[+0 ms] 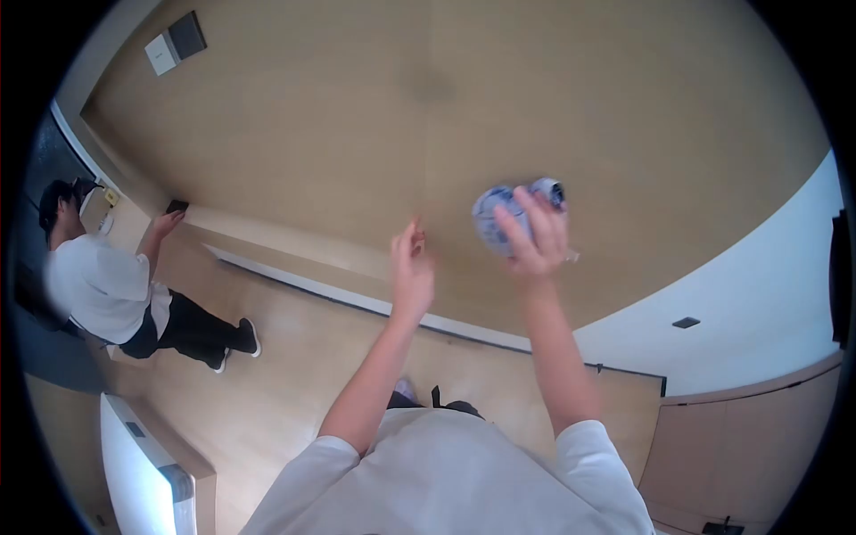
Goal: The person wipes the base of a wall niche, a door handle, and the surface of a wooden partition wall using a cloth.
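Observation:
My right hand (pixel 539 234) is closed round a blue-and-white patterned object (pixel 493 217) with a rounded body and a narrower end that has a dark opening. It is held up in front of a broad tan surface (pixel 357 134). A small pale bit sticks out beside the wrist. To the left, my left hand (pixel 413 267) is raised with nothing visible in it; its fingers are bent and slightly blurred, with a gap between it and the patterned object.
A person (pixel 107 276) in a white top and dark trousers stands at the left, one hand by a small dark object (pixel 177 206). A grey-and-white plate (pixel 176 43) is at the upper left. A white panel (pixel 138 464) stands lower left, pinkish cabinets (pixel 749 446) lower right.

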